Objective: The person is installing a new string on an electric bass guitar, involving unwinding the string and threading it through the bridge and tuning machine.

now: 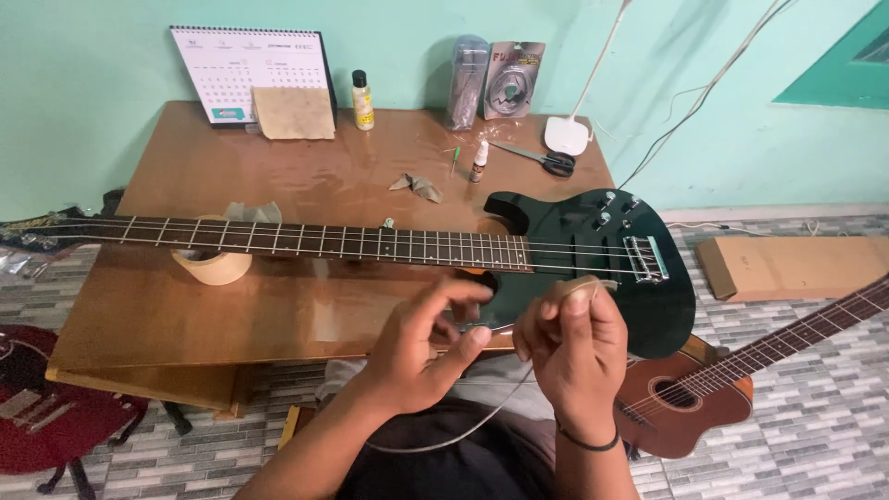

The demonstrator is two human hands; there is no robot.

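Observation:
A dark green electric bass guitar [602, 250] lies across a low wooden table [185, 306], its neck [324, 241] pointing left and resting on a roll of tape [213, 267]. In front of its body, my left hand [426, 347] and my right hand [574, 347] are raised close together. A thin guitar string [463, 431] is pinched in the fingers of both; it loops down below my hands toward my lap.
A desk calendar [250, 69], small bottles [362, 100], packaged strings [509, 79], scissors [546, 159] and a white lamp base [566, 135] stand at the table's back. A red guitar [46, 407] lies left on the floor, an acoustic guitar [704, 389] and cardboard box [796, 267] right.

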